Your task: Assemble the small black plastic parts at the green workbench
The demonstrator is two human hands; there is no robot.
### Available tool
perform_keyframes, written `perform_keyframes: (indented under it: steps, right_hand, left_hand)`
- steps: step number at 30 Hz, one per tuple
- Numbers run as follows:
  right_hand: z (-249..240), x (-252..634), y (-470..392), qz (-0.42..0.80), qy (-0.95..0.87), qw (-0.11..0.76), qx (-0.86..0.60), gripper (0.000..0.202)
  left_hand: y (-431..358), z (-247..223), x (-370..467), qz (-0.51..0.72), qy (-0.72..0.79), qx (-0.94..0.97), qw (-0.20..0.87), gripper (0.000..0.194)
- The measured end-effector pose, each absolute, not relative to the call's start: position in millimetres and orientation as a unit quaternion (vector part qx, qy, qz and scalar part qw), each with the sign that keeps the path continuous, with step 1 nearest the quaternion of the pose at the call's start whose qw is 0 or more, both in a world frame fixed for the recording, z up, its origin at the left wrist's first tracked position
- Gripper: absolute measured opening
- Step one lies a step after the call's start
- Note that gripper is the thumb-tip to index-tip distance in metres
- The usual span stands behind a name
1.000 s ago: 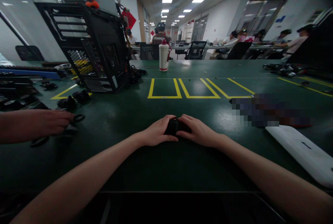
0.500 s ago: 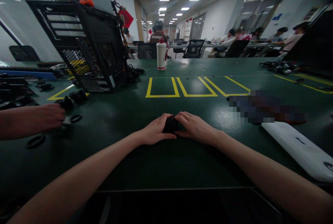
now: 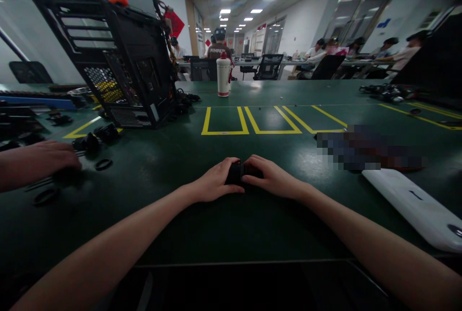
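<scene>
At the middle of the green table, my left hand (image 3: 216,180) is wrapped round the left side of a small black cylindrical part (image 3: 234,173), thumb nearest me. From the other side, my right hand (image 3: 269,174) closes its fingers and thumb on the right end of the same part. The fingers cover much of it, so its exact kind does not show. Both hands rest low, close to the tabletop.
Another person's hand (image 3: 43,161) reaches in at the left, near black rings (image 3: 104,164) and black cylindrical pieces (image 3: 107,133). Behind stand an open computer case (image 3: 140,70) and a white cup (image 3: 223,77). A white rounded object (image 3: 411,205) lies at right.
My right hand's fingers have curled in further at the part's right end; my left hand stays put. The other person's hand has shifted left and slightly nearer me.
</scene>
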State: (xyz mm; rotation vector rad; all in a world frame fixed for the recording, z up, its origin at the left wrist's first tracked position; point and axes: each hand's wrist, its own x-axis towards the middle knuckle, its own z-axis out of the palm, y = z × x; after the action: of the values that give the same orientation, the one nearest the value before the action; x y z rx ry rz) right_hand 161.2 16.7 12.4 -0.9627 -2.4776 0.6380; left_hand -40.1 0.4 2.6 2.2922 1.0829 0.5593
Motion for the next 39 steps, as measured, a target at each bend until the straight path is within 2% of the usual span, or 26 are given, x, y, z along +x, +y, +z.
perform_keyframes:
  steps: [7, 14, 19, 27, 32, 39]
  right_hand:
    - [11, 164, 23, 0.263, -0.862, 0.28, -0.331, 0.028]
    - [6, 168, 25, 0.417, -0.794, 0.279, -0.344, 0.035]
    - [7, 163, 28, 0.495, -0.737, 0.3, -0.349, 0.024]
    - [12, 164, 26, 0.512, -0.738, 0.318, -0.304, 0.029]
    - [7, 160, 27, 0.512, -0.699, 0.348, -0.357, 0.024]
    - [3, 159, 29, 0.517, -0.709, 0.313, -0.363, 0.022]
  left_hand:
    - [7, -1, -30, 0.262, 0.421, 0.828, 0.263, 0.072]
    - [21, -3, -25, 0.259, 0.423, 0.824, 0.273, 0.076]
    - [18, -1, -26, 0.274, 0.417, 0.816, 0.291, 0.074]
    - [16, 0, -26, 0.288, 0.415, 0.807, 0.306, 0.069]
    - [17, 0, -27, 0.288, 0.415, 0.805, 0.312, 0.071]
    - [18, -3, -27, 0.29, 0.414, 0.805, 0.311, 0.071]
